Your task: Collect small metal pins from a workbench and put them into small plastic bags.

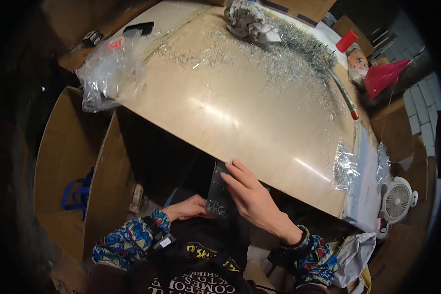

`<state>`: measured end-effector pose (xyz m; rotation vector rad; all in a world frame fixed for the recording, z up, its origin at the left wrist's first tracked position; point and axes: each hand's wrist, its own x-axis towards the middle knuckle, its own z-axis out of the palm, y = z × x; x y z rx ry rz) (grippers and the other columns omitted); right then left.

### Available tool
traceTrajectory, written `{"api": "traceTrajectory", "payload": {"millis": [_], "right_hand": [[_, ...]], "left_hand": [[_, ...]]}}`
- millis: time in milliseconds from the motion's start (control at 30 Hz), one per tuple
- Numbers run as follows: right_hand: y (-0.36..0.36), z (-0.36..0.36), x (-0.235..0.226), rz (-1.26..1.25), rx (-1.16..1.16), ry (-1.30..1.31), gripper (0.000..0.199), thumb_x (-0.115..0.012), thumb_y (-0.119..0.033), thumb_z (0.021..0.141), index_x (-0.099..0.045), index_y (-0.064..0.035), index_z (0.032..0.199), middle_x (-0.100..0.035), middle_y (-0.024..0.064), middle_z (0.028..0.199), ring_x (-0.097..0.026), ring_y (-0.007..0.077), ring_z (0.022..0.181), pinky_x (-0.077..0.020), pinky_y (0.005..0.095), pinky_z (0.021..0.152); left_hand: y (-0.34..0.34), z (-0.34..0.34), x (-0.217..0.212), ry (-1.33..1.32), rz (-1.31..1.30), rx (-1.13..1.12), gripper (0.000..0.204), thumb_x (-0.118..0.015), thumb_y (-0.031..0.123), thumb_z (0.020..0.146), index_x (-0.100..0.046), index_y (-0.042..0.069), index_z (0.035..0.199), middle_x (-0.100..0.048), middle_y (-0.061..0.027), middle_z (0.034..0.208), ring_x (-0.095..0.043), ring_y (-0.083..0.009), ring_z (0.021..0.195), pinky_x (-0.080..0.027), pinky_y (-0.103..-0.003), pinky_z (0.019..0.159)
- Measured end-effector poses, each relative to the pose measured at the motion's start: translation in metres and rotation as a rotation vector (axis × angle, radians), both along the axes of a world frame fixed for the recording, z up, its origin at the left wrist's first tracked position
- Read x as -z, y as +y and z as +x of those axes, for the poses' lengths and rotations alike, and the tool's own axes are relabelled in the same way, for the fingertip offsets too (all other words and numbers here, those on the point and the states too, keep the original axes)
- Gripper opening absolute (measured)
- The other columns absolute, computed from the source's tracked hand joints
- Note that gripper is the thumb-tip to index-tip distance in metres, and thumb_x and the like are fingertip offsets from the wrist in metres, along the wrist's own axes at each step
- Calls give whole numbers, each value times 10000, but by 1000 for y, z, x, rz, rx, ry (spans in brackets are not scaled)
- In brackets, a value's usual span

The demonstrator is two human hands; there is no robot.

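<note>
Below the near table edge hangs a small clear plastic bag (217, 205) with thin silvery pieces gathered at its bottom. My left hand (187, 208) pinches the bag's lower left side. The fingers of my right hand (252, 200) reach over the upper right part of the bag, right at the table edge; its thumb is hidden. Many loose thin silvery pieces (291, 68) are spread and heaped over the far part of the pale table (220, 112).
Crumpled paper (252, 24) lies at the heap's far end, and a rod with an orange tip (354, 114) at its right. A filled clear bag (344, 169) sits near a white fan (397, 200). Empty-looking clear plastic (112, 73) drapes the left corner, above a cardboard box (100, 171).
</note>
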<state>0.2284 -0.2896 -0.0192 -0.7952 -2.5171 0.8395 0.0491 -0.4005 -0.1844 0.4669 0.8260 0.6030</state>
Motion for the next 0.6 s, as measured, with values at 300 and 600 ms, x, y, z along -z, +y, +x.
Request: {"api": "traceTrajectory", "payload": {"millis": [300, 600], "right_hand": [[-42, 14, 35, -1, -269, -250, 261, -612, -36, 708, -616, -23, 969, -583, 99, 1003, -522, 284, 945, -411, 381, 790], [-66, 24, 37, -312, 86, -365, 417, -648, -212, 842, -487, -51, 1190, -562, 169, 978, -601, 405, 793, -511, 448, 643]], "left_hand": [[-5, -1, -3, -305, -129, 10, 339, -578, -107, 826, -558, -47, 1160, -627, -155, 1103, -616, -230, 1046, -488, -334, 966], [-14, -1, 3, -359, -229, 21, 466, -601, -101, 807, -467, -56, 1251, -561, -177, 1210, -576, -276, 1115, -499, -379, 954]]}}
